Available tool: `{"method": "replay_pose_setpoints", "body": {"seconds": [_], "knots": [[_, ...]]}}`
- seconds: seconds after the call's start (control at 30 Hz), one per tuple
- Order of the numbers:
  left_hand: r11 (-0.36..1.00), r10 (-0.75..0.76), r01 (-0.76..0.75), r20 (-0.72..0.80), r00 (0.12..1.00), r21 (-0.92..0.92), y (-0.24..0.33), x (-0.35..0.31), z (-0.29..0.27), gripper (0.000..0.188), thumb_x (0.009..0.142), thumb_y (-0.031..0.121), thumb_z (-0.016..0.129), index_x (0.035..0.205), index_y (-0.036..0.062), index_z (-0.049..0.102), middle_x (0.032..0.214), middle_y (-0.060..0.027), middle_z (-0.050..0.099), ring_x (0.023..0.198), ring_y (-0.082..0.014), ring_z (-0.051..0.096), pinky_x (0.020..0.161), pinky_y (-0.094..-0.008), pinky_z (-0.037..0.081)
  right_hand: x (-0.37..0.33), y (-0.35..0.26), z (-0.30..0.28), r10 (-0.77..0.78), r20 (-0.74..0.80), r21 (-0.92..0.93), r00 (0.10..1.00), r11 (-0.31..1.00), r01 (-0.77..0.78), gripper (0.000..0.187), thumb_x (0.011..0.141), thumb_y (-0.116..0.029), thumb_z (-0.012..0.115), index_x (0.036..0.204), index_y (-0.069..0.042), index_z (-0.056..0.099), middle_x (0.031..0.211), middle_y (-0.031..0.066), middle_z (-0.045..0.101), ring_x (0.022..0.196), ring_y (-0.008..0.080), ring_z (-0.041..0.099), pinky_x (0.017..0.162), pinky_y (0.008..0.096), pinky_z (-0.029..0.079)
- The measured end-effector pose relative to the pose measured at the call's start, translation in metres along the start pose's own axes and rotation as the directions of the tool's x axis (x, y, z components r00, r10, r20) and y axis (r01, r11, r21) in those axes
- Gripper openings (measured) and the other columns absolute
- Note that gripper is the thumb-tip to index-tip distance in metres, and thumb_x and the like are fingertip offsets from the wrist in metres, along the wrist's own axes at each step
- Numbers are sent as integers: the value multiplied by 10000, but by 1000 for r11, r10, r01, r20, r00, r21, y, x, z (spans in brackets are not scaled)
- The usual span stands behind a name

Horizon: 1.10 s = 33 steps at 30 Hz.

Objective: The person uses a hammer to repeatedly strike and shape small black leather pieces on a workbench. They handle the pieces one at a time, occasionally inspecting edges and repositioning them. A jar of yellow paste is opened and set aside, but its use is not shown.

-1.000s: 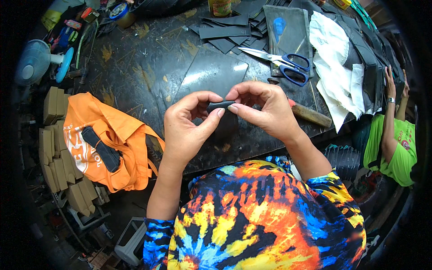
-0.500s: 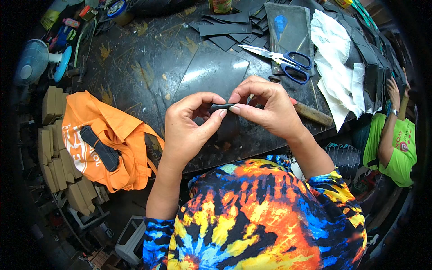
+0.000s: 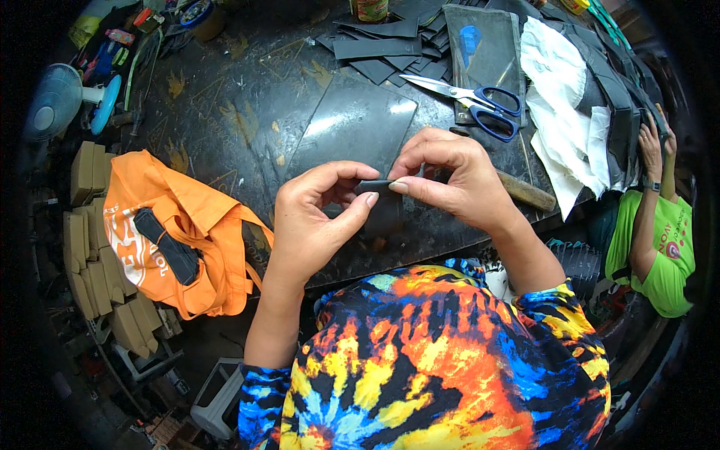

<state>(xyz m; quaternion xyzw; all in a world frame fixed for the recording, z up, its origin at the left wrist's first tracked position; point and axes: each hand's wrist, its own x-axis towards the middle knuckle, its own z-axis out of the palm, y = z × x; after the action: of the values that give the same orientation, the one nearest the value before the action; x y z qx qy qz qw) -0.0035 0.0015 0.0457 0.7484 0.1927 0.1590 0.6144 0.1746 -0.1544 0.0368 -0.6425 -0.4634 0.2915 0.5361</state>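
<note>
Right now, with a white-lettered orange bag (image 3: 216, 225) by the worktable's (image 3: 225, 86) left edge, both wrists angle inward, left hand (image 3: 306, 204) and right hand (image 3: 466, 178) pinching a small dark strip (image 3: 376, 185) above the top, inside its near edge, the right sitting farther right than 1 second ago.

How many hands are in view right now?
4: the left hand and right hand, both holding a small dark piece; the watch-side hand and other hand of a co-worker, far right. Others may be hidden.
</note>
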Motion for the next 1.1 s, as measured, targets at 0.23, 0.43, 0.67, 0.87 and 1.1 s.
{"method": "replay_pose_setpoints", "body": {"seconds": [0.23,0.43,0.67,0.87,1.1], "knots": [[1000,-28,28,29,999,-2,2,1,1,224,888,2,784,1112,-5,769,935,-11,748,830,-60,690,753,-227,565,3,0,-2,-149,35,-115,988,982,152,101,853,-73,832,941,-33,802,924,69,726,877,191,696,767,314,543],[996,-16,15,-14,1000,-84,4,-1,3,234,896,-18,779,1128,-6,753,954,-9,737,860,-57,687,782,-222,566,2,1,-1,-213,14,-101,977,972,213,90,856,-61,814,932,-24,785,920,70,725,876,213,689,786,331,540],[998,-8,6,-30,1000,-59,6,0,5,204,898,-23,779,1099,-9,747,955,-12,737,867,-63,695,788,-224,571,1,1,0,-192,-22,-117,981,975,188,102,845,-32,819,942,-23,792,921,77,733,873,203,693,774,325,545],[999,-29,29,28,999,-24,6,-1,3,236,898,-30,794,1122,-13,724,1037,-29,724,921,-73,675,820,-228,561,2,2,0,-188,-2,-110,982,976,186,102,840,-51,832,930,-25,793,924,75,735,864,201,694,766,323,547],[999,-37,38,31,999,-32,5,1,4,216,898,-24,799,1100,-9,725,1000,-23,730,892,-72,685,804,-230,568,3,1,0,-262,-5,-150,965,954,258,107,836,-63,836,928,-31,792,927,70,737,892,215,694,802,328,545]]}}
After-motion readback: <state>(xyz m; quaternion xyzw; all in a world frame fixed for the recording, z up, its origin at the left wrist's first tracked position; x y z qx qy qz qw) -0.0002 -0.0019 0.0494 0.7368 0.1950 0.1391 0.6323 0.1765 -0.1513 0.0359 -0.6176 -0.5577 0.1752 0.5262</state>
